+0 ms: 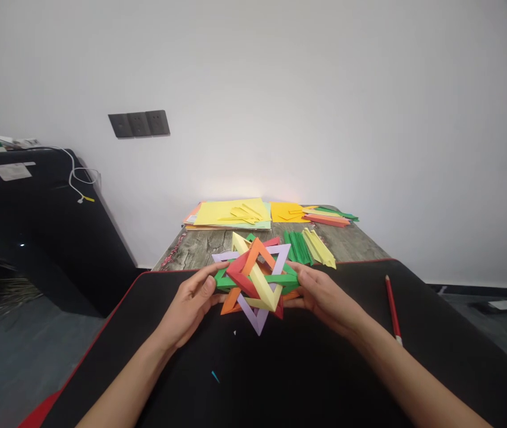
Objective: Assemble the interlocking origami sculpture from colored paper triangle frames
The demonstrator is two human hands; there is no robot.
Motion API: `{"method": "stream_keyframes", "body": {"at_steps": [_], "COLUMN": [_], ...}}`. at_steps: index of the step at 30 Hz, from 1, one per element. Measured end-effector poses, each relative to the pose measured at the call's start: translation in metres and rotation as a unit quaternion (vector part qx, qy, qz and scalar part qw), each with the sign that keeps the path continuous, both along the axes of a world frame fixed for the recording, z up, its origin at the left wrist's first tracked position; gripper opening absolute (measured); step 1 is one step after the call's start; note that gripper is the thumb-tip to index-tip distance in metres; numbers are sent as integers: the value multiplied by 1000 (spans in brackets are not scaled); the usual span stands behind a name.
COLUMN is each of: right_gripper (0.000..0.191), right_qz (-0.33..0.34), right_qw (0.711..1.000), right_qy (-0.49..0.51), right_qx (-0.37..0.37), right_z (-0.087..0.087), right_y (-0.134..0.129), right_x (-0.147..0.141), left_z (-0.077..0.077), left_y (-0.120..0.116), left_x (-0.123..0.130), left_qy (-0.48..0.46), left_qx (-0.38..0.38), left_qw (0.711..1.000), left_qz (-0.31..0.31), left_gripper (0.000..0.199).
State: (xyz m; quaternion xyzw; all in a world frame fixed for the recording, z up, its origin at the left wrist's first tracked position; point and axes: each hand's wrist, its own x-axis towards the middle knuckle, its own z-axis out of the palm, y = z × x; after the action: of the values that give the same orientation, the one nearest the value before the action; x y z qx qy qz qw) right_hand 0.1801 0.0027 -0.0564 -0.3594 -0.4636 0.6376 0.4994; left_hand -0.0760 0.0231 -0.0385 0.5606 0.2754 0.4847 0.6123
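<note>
Between my two hands is a many-coloured paper star (258, 279), built of interlocked triangle frames in green, yellow, orange, red and lilac. My left hand (197, 294) grips a green point on its left side, thumb in front and fingers behind. On the opposite side my right hand (320, 291) pinches the right green part, its fingertips partly hidden by the paper. The star is held above the black mat (280, 380). Just beyond it lie folded green paper strips (298, 248) and folded pale yellow strips (320, 248).
Yellow paper sheets (213, 213) and orange paper (285, 212) lie by the wall, with more coloured strips (327, 219) beside them. A red pencil (393, 309) rests on the mat's right side. A small blue scrap (215, 376) lies near the front. Dark furniture (48, 232) stands left.
</note>
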Motion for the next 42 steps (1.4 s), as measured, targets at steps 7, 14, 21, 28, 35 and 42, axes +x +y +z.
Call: {"method": "stream_keyframes", "body": {"at_steps": [7, 14, 21, 28, 35, 42], "right_gripper": [53, 45, 63, 35, 23, 22], "right_qz": [5, 25, -82, -295, -228, -203], "right_qw": [1000, 999, 984, 843, 782, 799], "right_qy": [0, 5, -107, -296, -321, -334], "right_qx": [15, 34, 112, 339, 483, 456], "right_z": [1, 10, 22, 38, 62, 61], "right_y": [-1, -4, -15, -27, -27, -16], "right_x": [-3, -4, -11, -24, -25, -28], "left_z": [-1, 2, 6, 4, -6, 0], "left_y": [0, -1, 1, 7, 9, 16], "left_x": [1, 1, 1, 0, -2, -12], "left_qy": [-17, -49, -114, -160, -108, 18], "left_qx": [-13, -41, -79, -179, -282, -343], "left_qw": [1000, 998, 990, 970, 950, 936], "left_qz": [1, -1, 6, -26, -80, -80], "left_gripper": [32, 34, 24, 19, 22, 36]}}
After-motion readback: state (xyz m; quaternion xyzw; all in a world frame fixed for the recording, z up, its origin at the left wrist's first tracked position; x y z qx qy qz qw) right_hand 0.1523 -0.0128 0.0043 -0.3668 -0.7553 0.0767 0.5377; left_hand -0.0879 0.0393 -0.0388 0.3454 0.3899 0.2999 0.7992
